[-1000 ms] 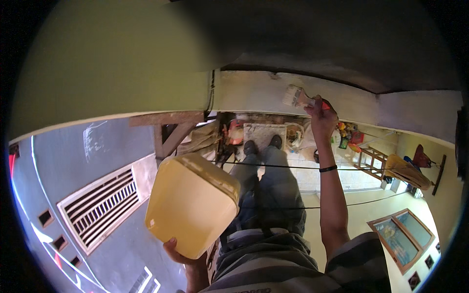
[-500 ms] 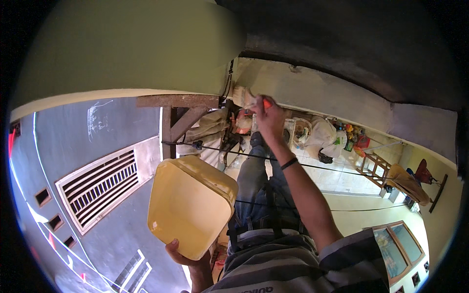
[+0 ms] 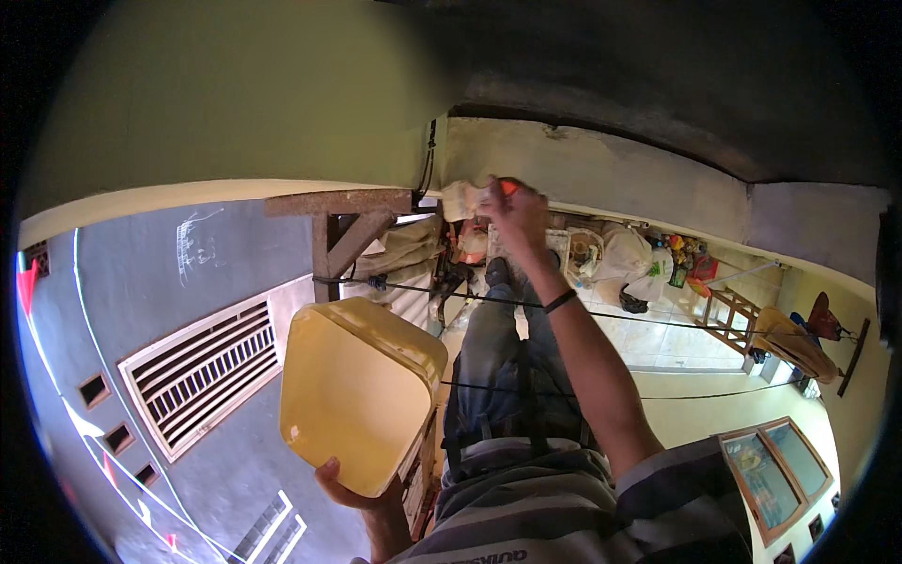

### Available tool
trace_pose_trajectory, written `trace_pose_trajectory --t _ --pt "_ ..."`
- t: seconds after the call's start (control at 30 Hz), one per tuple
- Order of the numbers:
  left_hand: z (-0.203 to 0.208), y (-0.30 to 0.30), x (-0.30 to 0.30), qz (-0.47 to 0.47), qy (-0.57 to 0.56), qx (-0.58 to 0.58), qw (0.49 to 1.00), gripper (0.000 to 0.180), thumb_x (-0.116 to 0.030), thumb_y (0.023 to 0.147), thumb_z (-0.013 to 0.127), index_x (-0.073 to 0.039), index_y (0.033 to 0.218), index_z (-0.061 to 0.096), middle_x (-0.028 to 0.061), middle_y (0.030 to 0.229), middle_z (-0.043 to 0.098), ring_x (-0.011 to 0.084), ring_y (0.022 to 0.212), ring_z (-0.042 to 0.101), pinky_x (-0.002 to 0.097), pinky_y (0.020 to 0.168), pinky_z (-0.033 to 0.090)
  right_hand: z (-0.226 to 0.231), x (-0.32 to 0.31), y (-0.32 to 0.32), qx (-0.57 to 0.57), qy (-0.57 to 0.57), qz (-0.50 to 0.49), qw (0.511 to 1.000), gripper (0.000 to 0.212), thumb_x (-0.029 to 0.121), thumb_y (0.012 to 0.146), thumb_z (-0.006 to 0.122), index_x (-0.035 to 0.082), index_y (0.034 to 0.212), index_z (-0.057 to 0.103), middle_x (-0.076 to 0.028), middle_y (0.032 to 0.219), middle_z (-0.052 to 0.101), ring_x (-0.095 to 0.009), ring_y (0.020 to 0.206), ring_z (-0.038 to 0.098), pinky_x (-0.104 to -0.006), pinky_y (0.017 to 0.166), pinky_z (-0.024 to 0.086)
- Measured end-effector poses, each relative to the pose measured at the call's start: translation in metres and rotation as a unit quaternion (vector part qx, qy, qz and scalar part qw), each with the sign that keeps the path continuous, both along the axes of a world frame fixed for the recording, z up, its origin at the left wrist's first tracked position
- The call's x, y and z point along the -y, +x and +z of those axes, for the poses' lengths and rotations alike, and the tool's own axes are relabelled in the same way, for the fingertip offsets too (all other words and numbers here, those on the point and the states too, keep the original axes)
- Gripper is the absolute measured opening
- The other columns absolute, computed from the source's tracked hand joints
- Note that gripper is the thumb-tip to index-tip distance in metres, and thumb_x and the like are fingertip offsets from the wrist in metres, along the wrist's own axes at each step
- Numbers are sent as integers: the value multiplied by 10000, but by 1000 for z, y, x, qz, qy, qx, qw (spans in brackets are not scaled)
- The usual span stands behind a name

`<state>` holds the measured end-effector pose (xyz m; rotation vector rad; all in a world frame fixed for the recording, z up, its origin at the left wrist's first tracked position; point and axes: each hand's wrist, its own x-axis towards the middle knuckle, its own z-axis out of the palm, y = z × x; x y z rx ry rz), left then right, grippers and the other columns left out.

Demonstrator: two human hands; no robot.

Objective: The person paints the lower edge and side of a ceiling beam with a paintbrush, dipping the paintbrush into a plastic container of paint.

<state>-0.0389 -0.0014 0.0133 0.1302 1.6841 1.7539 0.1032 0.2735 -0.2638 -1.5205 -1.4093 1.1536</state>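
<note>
My left hand (image 3: 352, 489) grips the lower rim of a yellow square plastic tub (image 3: 357, 395), thumb over the edge. The tub is tilted with its mouth facing me, and pale smears mark its rim and side. Farther up, my right hand (image 3: 520, 221) is closed round a paintbrush (image 3: 460, 200) with an orange-red handle end. Its wide pale bristles point left, against or very close to the lower edge of the pale beam (image 3: 601, 167), near the corner with dark cables. Fingers hide most of the brush handle.
Black cords (image 3: 620, 320) cross in front of my body. A wooden bracket (image 3: 343, 202) juts out left of the brush. Far below, bags (image 3: 625, 254), a wooden stool or rack (image 3: 728, 315) and clutter stand on pale floor tiles. A grey wall with a vent grille (image 3: 207, 367) lies left.
My right hand and the brush have shifted slightly down along the beam. The tub has moved a little left in the picture, still held; the whole view has shifted slightly.
</note>
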Motion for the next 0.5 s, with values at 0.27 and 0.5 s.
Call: trace_pose_trajectory --t 0.27,0.5 --pt "-1 11 -4 -30 -19 -29 999 580 -437 904 447 -32 1319 474 152 1226 561 269 1149 561 422 961 462 22 11 22 47 135 -53 988 303 311 953 603 39 855 695 -162 665 664 -331 616 665 -407 566 521" --pt "7 21 -18 -42 4 38 998 574 -410 887 452 -25 1312 473 150 1216 566 271 1127 573 415 960 463 2 30 147 134 134 -70 979 225 249 939 623 64 1032 712 -132 832 715 -285 709 690 -375 678 533"
